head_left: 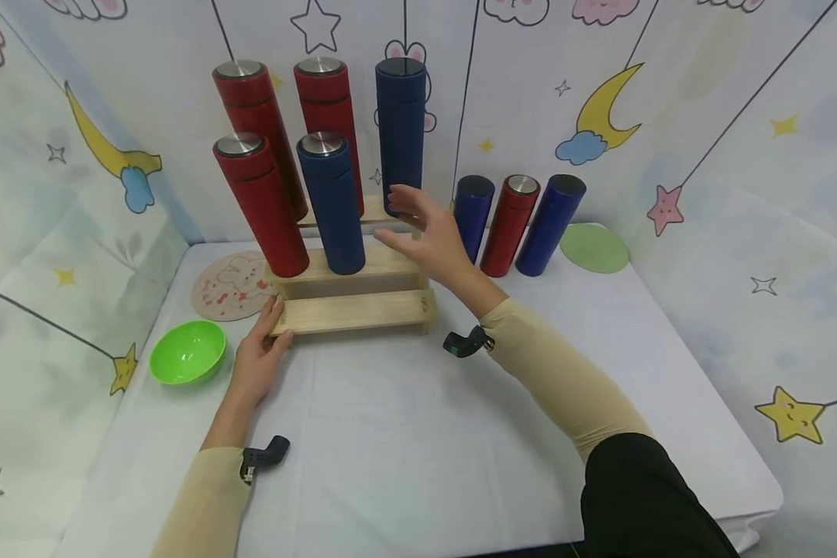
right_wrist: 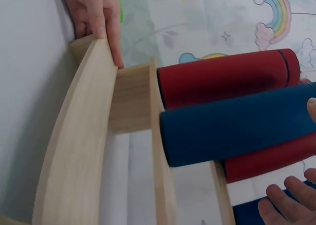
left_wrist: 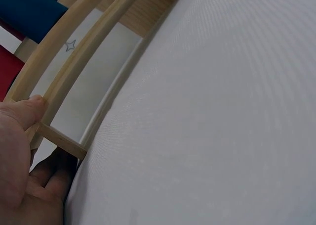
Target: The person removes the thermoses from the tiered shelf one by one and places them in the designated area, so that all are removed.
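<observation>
A stepped wooden rack (head_left: pixel 356 311) stands on the table, with red and blue tumblers upright on its upper two steps. My left hand (head_left: pixel 256 364) grips the left end of the lowest step, thumb at the front and fingers along the side; in the left wrist view the thumb (left_wrist: pixel 32 109) lies against the wood. My right hand (head_left: pixel 432 236) is held with thumb and fingers apart, holding nothing, close by the back blue tumbler (head_left: pixel 401 132). On the middle step are a blue tumbler (head_left: pixel 332 205) and a red tumbler (head_left: pixel 265 205). Two red tumblers (head_left: pixel 328 101) are on the back step.
To the right of the rack stand a blue tumbler (head_left: pixel 473 213), a red tumbler (head_left: pixel 511 229) and another blue tumbler (head_left: pixel 551 225). Beyond them lies a green round mat (head_left: pixel 595 249). At left are a green bowl (head_left: pixel 188 353) and a pink patterned mat (head_left: pixel 223 291). Curtains surround the table.
</observation>
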